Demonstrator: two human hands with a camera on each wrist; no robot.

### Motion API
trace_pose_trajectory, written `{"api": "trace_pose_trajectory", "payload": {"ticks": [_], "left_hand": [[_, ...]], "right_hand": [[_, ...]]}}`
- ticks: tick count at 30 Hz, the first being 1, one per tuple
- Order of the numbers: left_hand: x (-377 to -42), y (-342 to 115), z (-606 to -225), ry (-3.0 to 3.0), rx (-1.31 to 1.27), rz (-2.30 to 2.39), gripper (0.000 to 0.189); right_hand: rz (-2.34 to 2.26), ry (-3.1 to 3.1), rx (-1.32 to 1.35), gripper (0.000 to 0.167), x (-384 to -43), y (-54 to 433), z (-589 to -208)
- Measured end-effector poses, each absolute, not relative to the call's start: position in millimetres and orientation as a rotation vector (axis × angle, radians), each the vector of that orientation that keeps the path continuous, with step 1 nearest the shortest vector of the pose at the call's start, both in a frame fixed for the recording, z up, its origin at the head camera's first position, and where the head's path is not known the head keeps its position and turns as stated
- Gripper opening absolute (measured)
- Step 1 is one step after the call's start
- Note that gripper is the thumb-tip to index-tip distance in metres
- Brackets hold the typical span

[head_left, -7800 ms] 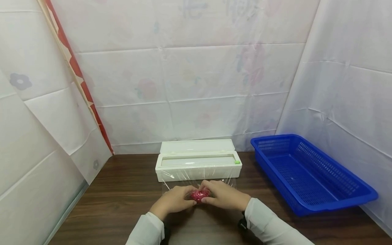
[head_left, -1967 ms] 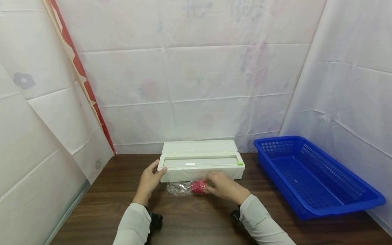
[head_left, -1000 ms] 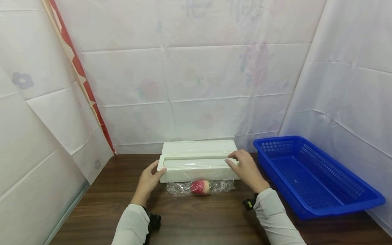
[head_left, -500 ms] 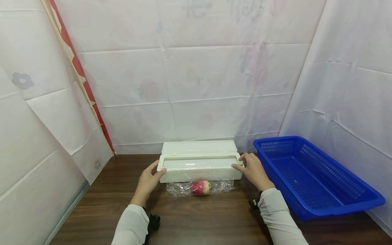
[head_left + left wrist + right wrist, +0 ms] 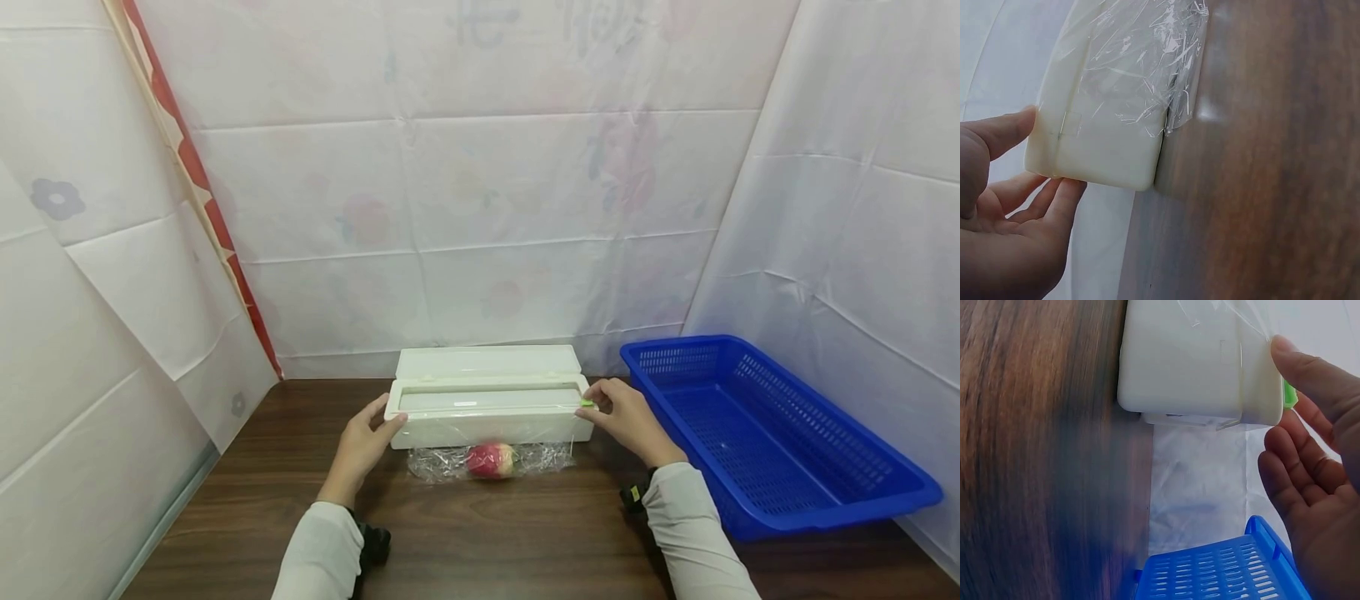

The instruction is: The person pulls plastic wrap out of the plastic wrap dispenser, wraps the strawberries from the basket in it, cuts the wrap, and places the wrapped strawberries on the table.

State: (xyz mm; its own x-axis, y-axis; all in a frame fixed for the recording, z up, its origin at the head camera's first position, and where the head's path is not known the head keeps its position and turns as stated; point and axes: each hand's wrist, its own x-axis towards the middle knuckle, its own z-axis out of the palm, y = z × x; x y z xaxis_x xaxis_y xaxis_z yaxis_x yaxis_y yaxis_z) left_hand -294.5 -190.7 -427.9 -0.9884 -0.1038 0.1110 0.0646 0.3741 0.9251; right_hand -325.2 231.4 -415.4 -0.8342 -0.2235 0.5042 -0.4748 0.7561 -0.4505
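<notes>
A white cling film dispenser (image 5: pixel 491 429) stands on the table with its lid (image 5: pixel 487 362) raised at the back. My left hand (image 5: pixel 362 442) grips its left end, thumb on the front edge and fingers behind, as the left wrist view shows. At the right end, my right hand (image 5: pixel 628 419) holds the corner between thumb and fingers, beside the green slide cutter (image 5: pixel 587 403). Just in front lies a red-and-cream, fruit-like piece (image 5: pixel 490 460); its exact kind is unclear. Clear cling film (image 5: pixel 546 456) covers it, spreads to both sides and runs up the dispenser's front (image 5: pixel 1129 69).
A blue perforated plastic basket (image 5: pixel 780 433) stands on the right of the dark wooden table (image 5: pixel 495 533), close to my right forearm. Pale printed sheets (image 5: pixel 480 208) hang behind and at both sides.
Both hands first hold the film-covered piece; then my left hand takes the dispenser's left end. My right hand releases the piece, reaches the dispenser and shifts right to its corner.
</notes>
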Motion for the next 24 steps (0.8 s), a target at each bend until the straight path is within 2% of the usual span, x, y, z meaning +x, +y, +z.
{"api": "trace_pose_trajectory", "payload": {"ticks": [24], "left_hand": [[-294.9, -189.9, -428.8, -2.466, 0.050, -1.688, 0.071]], "right_hand": [[0.706, -2.405, 0.687, 0.021, -325.7, 229.4, -415.2]]}}
